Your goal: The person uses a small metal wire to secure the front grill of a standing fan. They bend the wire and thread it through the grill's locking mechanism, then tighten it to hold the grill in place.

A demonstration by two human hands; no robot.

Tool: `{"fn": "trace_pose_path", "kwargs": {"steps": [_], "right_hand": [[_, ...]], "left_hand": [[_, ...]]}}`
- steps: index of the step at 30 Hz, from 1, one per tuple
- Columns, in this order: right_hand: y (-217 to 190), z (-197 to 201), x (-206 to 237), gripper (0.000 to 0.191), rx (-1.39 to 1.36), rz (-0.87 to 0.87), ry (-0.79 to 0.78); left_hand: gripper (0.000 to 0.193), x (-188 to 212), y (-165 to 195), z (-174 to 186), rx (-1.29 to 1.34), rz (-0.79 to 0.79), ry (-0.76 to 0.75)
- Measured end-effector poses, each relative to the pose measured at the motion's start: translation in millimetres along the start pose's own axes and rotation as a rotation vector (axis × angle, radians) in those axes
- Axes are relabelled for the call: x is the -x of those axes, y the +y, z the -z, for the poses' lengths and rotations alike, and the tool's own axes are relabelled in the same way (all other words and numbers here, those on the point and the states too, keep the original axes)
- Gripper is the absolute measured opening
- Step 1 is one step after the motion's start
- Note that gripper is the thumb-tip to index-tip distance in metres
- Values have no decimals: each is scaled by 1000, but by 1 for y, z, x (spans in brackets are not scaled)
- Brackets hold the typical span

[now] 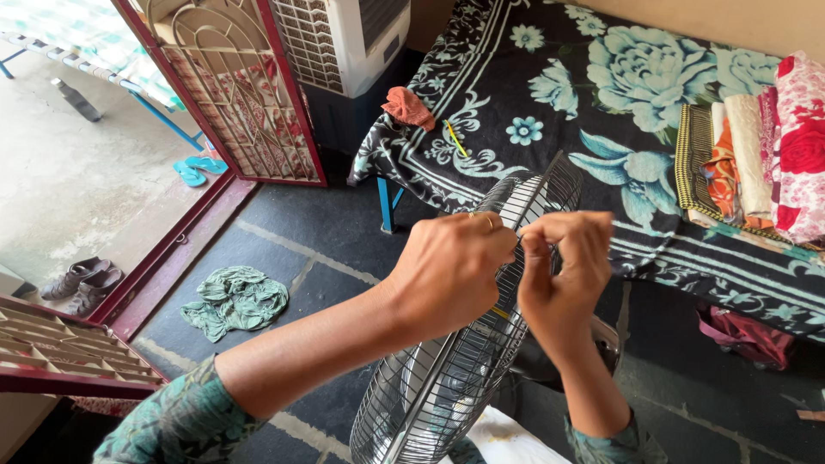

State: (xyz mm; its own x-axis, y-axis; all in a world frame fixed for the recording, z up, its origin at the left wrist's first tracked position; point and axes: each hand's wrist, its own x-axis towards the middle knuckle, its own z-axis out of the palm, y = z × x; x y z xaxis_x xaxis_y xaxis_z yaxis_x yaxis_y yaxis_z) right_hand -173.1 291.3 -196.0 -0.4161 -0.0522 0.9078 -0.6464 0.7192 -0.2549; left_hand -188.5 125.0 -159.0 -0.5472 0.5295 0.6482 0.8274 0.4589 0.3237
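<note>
Two hands meet at the upper rim of a wire fan guard (447, 378), which stands tilted in front of the person, just beside the bed (533, 94). Left hand (451, 271) is curled over the rim, its grip clenched on the wires, a ring showing on one finger. Right hand (563, 271) pinches the same edge with thumb and fingertips closed on it (exactly what sits between them is too small to tell). Folded cloths (756, 163) are stacked on the bed's flowered blanket. A green rag (234, 301) lies on the dark floor near the open gate (232, 86).
</note>
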Motion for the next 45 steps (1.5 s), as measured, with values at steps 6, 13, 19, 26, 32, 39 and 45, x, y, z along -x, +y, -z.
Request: {"fn": "trace_pose_path", "kwargs": {"steps": [6, 13, 19, 26, 32, 39, 45], "right_hand": [[-6, 0, 21, 14, -389, -408, -97], [4, -3, 28, 16, -747, -718, -23], [0, 14, 23, 6, -592, -630, -216], [-28, 11, 12, 22, -77, -281, -208], [-28, 4, 10, 22, 130, -6, 5], [-18, 1, 18, 15, -160, -34, 50], [6, -2, 27, 14, -914, -323, 63]], "left_hand": [[17, 4, -1, 0, -193, -194, 28], [19, 0, 1, 3, -113, -103, 20], [4, -4, 1, 4, -16, 26, 15], [10, -20, -11, 3, 177, 201, -13], [11, -28, -19, 3, 272, 359, -134], [6, -31, -21, 11, 395, 407, -222], [5, -27, -17, 17, 595, 513, -272]]}}
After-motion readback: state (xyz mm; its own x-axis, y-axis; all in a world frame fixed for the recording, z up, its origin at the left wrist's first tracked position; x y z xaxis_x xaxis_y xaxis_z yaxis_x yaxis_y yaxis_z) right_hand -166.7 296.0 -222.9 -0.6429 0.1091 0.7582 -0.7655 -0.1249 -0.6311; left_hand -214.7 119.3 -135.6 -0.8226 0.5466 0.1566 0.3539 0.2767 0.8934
